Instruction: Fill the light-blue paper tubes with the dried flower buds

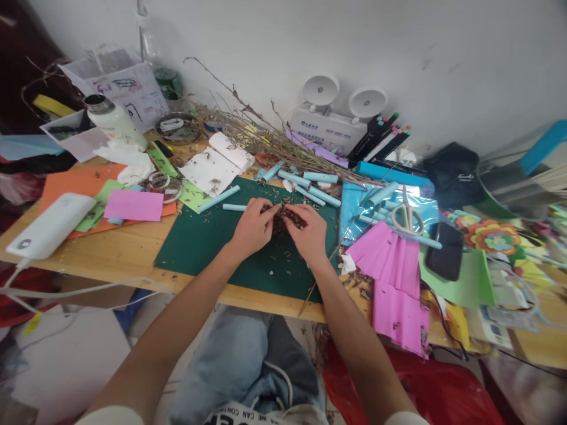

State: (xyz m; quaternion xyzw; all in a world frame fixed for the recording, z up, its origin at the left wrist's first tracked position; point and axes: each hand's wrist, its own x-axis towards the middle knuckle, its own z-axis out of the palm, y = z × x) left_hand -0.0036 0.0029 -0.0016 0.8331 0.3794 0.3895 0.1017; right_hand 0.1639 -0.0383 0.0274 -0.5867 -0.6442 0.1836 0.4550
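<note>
My left hand (254, 227) and my right hand (309, 231) meet over a dark green mat (190, 236). Between them is a small heap of brown dried leaf bits (279, 224). The fingers of both hands are bent in and closed on these bits, their tips nearly touching at the top of the heap. A pale blue paper tube (233, 207) lies beside my left hand, its right end close to the fingers. Another blue tube (219, 199) rests across the mat's upper left edge, and several more tubes (324, 195) are scattered behind the hands. Loose crumbs cover the mat.
Dry twigs (266, 139) lie along the wall, before a white emergency lamp (328, 127). At right are scissors (406, 215), pink crepe paper (394, 265) and a black phone (444, 251). A white power bank (51, 225) and an open bottle (116, 122) stand left.
</note>
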